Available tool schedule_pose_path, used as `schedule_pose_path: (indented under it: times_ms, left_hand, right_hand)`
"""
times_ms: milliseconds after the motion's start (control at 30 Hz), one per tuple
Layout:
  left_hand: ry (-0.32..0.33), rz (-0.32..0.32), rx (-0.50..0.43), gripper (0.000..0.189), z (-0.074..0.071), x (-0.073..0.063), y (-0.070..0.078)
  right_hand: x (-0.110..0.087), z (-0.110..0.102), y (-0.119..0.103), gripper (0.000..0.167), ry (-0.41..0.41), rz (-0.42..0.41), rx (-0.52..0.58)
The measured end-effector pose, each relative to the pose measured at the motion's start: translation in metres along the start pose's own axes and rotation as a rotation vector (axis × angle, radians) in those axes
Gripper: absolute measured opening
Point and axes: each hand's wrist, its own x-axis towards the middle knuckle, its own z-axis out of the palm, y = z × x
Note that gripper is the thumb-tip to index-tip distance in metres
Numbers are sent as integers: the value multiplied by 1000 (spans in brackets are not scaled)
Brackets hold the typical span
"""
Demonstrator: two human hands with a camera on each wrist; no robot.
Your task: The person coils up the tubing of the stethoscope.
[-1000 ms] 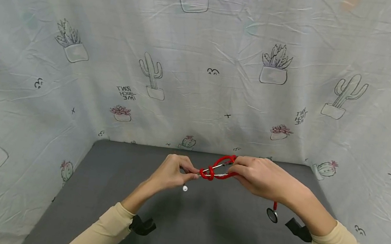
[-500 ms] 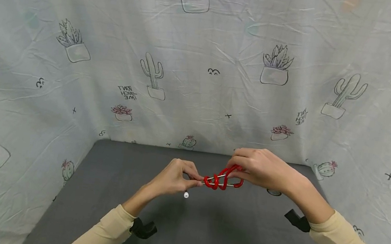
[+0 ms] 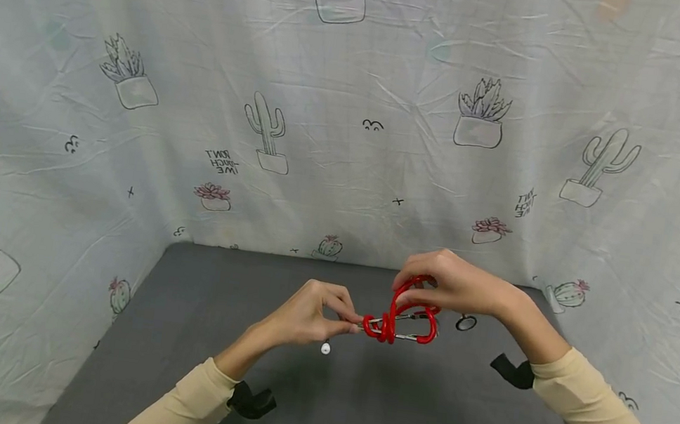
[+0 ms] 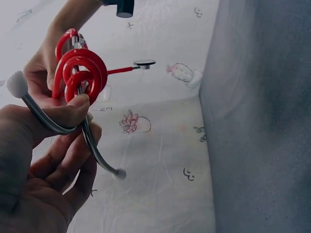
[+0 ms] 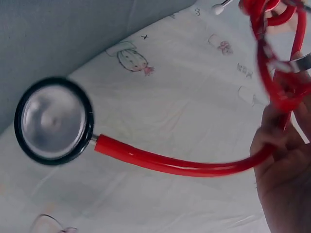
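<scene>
A red stethoscope (image 3: 388,328) is held up above the grey tabletop between both hands. My left hand (image 3: 310,313) pinches its metal ear tubes (image 4: 90,138) between thumb and fingers; two pale ear tips (image 4: 17,84) stick out past that hand. Red tubing (image 4: 83,68) coils in several turns around the ear tubes. With curled fingers, my right hand (image 3: 455,284) grips the tubing just right of and above the coil. From this hand a length of tubing (image 5: 184,167) runs out to the round chest piece (image 5: 54,120), which dangles free with its dark rim showing.
A grey tabletop (image 3: 328,409) lies below the hands. Pale fabric with cactus drawings (image 3: 347,156) hangs behind it and along both sides. Dark camera mounts (image 3: 253,401) sit at both wrists.
My right hand has risen and drawn the tubing over and around the ear tubes, thickening the coil. The left hand has shifted slightly right and down, keeping its pinch. The chest piece has swung upward.
</scene>
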Motion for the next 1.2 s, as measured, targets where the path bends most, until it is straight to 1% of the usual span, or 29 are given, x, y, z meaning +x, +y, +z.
schedule_pose_path:
  times_ms: [133,267,500,600,733,833,900,1000,1067,1200]
  left_hand:
    - [-1,23,-17,6,1,0,0]
    - [8,56,-34,8,1,1,2]
    - [18,157,-30,10,2,1,1]
    - [44,190,-32,9,2,1,-1]
    - [87,214,-42,12,1,0,-4]
    - [122,228,-50,14,-1,0,-5]
    - [140,234,-59,15,-1,1,-5]
    - [162,225,-66,15,-2,1,-5]
    - [177,217,-58,15,-2,1,-5]
    - [212,182,-44,14,0,1,-6]
  right_hand:
    - [-3,-1,14,10,-22,24,119]
    - [-7,4,26,15,-7,21,221]
    - [-14,28,42,17,53,18,350]
    - [-17,39,48,19,97,22,415]
    - [-22,53,54,25,154,7,495]
    - [-24,64,56,27,217,-3,496]
    - [-24,71,57,28,275,4,474]
    - [-24,81,57,25,349,26,455]
    - [-26,88,57,21,391,69,435]
    - [-28,99,57,15,448,175,439]
